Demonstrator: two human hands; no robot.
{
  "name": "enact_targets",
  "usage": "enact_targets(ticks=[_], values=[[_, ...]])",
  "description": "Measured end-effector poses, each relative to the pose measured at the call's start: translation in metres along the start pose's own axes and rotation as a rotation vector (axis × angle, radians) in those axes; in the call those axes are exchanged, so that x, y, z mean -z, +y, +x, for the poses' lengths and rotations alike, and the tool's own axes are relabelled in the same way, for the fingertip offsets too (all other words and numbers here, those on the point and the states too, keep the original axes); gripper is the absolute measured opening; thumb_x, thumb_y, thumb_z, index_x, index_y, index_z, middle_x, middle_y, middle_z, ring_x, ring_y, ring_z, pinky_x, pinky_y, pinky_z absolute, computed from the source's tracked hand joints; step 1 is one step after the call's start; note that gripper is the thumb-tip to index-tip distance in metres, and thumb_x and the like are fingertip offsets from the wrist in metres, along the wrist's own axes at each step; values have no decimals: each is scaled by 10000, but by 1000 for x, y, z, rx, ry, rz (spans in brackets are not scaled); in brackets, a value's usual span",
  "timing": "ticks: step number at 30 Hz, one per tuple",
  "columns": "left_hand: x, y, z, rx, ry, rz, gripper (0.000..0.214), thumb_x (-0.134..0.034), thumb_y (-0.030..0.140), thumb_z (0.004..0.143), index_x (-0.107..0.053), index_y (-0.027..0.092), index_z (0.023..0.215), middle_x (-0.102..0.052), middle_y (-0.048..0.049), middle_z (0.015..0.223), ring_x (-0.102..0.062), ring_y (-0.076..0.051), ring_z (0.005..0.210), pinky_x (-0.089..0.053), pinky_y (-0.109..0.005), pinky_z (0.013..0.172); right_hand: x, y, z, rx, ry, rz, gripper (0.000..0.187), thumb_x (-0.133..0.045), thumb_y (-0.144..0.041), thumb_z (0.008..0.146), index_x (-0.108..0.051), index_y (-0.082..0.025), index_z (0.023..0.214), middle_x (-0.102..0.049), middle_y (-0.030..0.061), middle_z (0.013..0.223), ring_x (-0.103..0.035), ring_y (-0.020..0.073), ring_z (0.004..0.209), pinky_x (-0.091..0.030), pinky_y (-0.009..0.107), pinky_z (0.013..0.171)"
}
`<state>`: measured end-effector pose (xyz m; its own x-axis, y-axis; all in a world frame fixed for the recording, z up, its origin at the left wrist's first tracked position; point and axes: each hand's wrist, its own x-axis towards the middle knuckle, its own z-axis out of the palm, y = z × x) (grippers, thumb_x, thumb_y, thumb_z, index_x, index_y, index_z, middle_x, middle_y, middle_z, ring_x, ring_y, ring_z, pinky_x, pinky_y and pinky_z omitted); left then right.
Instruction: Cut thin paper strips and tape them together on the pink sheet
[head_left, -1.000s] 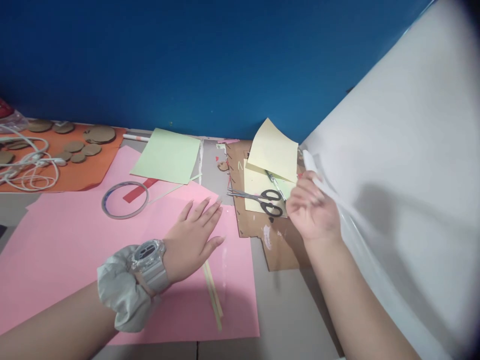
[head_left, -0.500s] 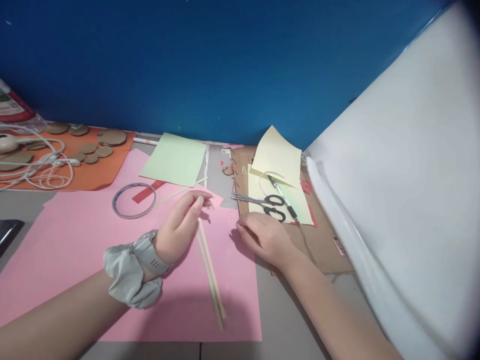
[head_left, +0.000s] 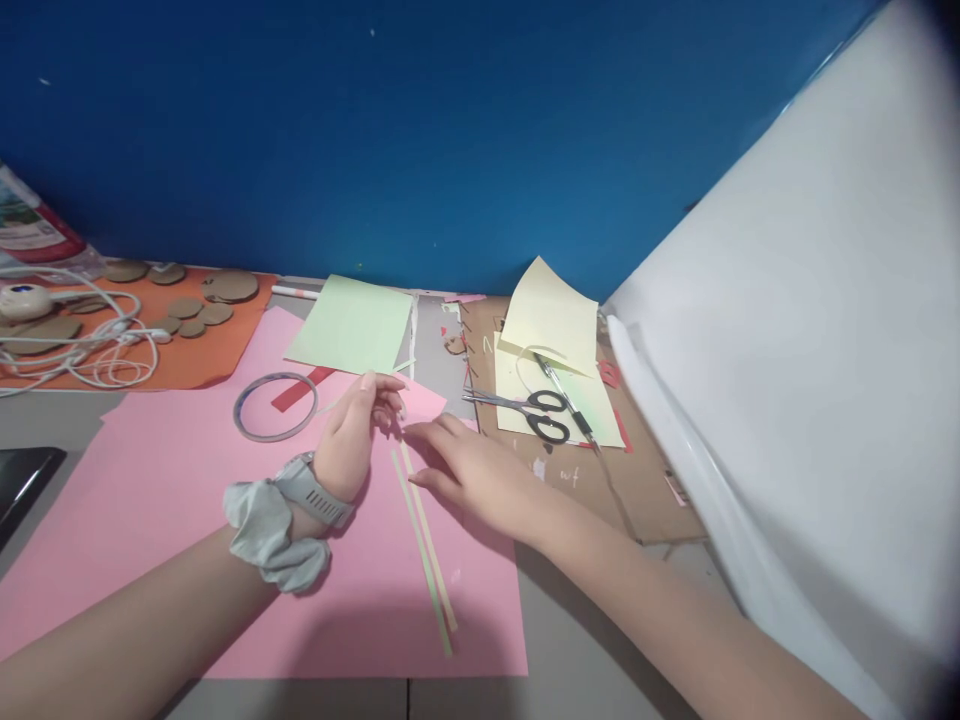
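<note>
by paper strips point(head_left: 428, 532), the left hand point(head_left: 352, 435) curls, its hold unclear, beside the palm-down right hand point(head_left: 487, 480), empty grip parted.

1. This is looking like a paper-craft spot; can't tell home from classroom.
2. Grey surface point(head_left: 570, 650) is meeting a blue wall point(head_left: 450, 130) along its far edge.
3. Pink sheet point(head_left: 187, 480) is covering much of it; orange sheet point(head_left: 217, 350) at far left is carrying cardboard cutouts point(head_left: 231, 286).
4. Beyond the pink sheet's right edge, scissors point(head_left: 516, 404) and pen point(head_left: 566, 398) are lying over paper and cardboard point(head_left: 649, 500).
5. Earphones point(head_left: 160, 336) are lying across the orange sheet: reading casual, not industrial.
</note>
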<state>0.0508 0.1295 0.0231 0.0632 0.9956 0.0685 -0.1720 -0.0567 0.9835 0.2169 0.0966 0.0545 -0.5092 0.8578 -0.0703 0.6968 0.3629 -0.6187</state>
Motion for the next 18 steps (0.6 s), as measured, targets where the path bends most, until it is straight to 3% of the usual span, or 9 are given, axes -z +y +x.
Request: enact_targets(ticks=[5,8,13,18], values=[[1,0,0,4,12,4,360,-356,428,939,-592,162,888,-538,-8,704,-490,-112,593,-403,-237,546,3,-3,22,-13,-41,-43,125,-528,-304,895,-563,-203,960,-610,38,964,-554,157,785,-354,256,616],[1,-1,1,7,12,13,353,-383,440,925,-597,165,866,-539,-8,705,-490,-116,598,-403,-236,542,7,-6,24,-35,-47,-38,117,-489,-269,911,-558,-192,858,-617,34,896,-547,144,732,-323,249,582],[0,1,0,20,11,21,352,-357,431,932,-578,166,865,-520,0,693,-479,-112,588,-401,-233,536,15,-11,18,-48,-19,-20,110,-482,-236,902,-560,-199,835,-613,32,890,-545,141,717,-325,250,577],[-1,1,0,18,-24,56,357,-331,418,941,-566,163,854,-517,4,684,-485,-111,589,-408,-235,557,21,-3,18,-96,71,134,90,-509,-287,874,-552,-216,838,-604,6,870,-538,136,720,-360,252,607]])
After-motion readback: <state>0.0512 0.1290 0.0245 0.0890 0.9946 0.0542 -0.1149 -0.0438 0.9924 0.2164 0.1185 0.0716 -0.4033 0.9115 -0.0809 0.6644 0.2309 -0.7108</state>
